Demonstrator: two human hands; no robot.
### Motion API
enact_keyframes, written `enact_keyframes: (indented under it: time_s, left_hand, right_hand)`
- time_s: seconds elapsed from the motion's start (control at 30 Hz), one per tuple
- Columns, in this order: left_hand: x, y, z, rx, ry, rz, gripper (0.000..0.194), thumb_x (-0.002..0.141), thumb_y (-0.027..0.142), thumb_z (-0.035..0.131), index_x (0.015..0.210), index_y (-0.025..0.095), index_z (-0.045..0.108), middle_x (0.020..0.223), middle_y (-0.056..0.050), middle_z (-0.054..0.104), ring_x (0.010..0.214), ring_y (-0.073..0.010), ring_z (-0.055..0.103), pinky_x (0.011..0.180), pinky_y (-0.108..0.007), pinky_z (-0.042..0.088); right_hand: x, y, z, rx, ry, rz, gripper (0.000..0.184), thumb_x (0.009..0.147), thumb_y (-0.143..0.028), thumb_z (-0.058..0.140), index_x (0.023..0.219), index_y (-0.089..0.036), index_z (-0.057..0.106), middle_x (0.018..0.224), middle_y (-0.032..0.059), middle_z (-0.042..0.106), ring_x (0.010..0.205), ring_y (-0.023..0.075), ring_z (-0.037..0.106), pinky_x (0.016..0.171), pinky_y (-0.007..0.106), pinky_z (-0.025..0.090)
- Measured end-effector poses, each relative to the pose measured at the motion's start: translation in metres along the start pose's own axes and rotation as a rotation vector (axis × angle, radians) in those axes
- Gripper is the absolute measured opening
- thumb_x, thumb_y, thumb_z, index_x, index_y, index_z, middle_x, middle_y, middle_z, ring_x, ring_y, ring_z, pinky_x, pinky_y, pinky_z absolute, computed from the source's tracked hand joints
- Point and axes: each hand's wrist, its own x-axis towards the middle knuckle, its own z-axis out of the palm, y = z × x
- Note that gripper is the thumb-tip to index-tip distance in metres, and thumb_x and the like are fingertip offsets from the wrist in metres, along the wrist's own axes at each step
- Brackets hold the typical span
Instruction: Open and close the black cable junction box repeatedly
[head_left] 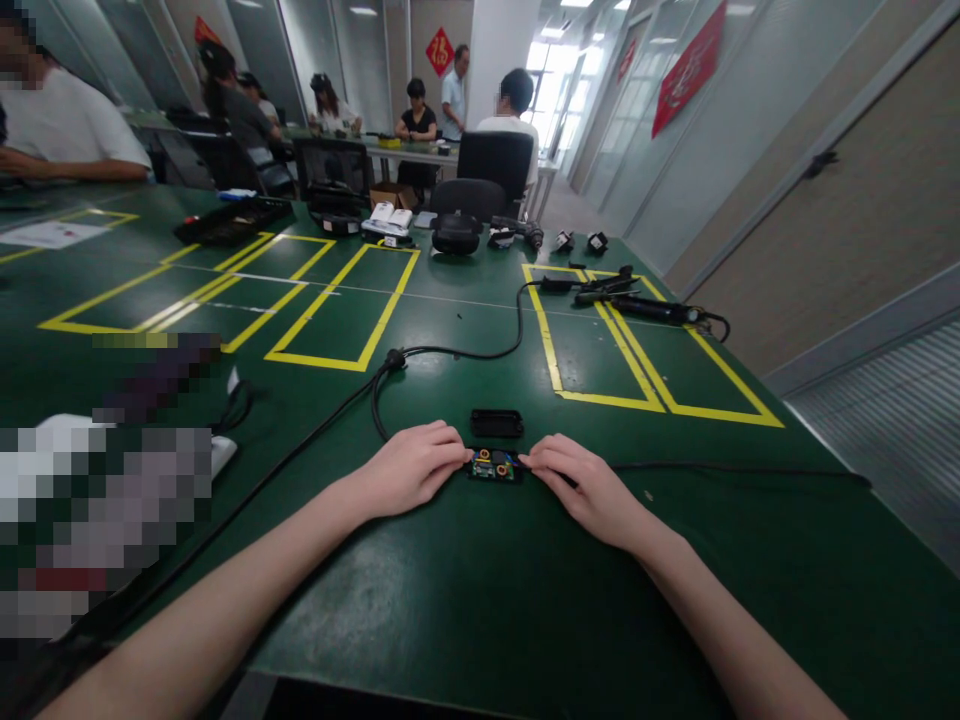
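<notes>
A small circuit board (493, 465) with copper-wound coils and coloured wires lies in the lower half of a black plastic case on the table in front of me. My left hand (411, 468) pinches the left end of this case, where a cable seems to enter. At the opposite end, the fingertips of my right hand (583, 487) are closed on the case or its cable; which one is hard to see. Just behind the board lies the separate black case cover (496, 423), hollow side up, touched by neither hand.
A black cable (450, 352) runs behind my left hand; another cable (742, 468) extends right. A black tool (652, 308) lies inside yellow tape at the right. Behind are a black tray (232, 220) and several small devices. Co-workers sit further back. A blurred-out object (67, 530) lies left.
</notes>
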Motion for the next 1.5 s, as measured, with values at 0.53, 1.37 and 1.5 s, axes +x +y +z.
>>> enact_keyframes:
  time_s: [0.53,1.37,1.5]
  left_hand:
    - [0.004,0.002,0.002,0.119,-0.007,-0.002,0.014,0.096,0.016,0.052,0.090,0.018,0.065,0.097,-0.004,0.067,0.088,-0.0183,0.060,0.078,-0.031,0.045]
    - [0.004,-0.005,0.019,0.011,0.130,-0.038,0.041,0.082,0.039,0.084,0.115,0.021,0.068,0.143,-0.015,0.060,0.123,-0.0319,0.065,0.104,-0.049,0.054]
    - [0.005,-0.001,0.017,-0.095,0.119,-0.053,0.048,0.082,0.032,0.082,0.123,0.023,0.059,0.137,-0.012,0.061,0.111,-0.0274,0.070,0.092,-0.042,0.060]
  right_hand:
    - [0.004,0.000,-0.002,-0.271,0.003,-0.178,0.024,0.099,-0.012,0.048,0.100,-0.018,0.072,0.100,0.0109,0.073,0.086,0.0226,0.067,0.077,0.038,0.057]
    - [0.014,0.006,0.018,0.233,0.297,0.115,0.008,0.095,-0.026,0.065,0.092,-0.024,0.071,0.109,0.0088,0.072,0.103,0.0251,0.070,0.094,0.043,0.059]
    - [0.015,0.003,0.020,0.372,0.344,0.196,0.008,0.089,-0.027,0.070,0.094,-0.023,0.064,0.096,0.0046,0.070,0.088,0.0211,0.070,0.086,0.039,0.062]
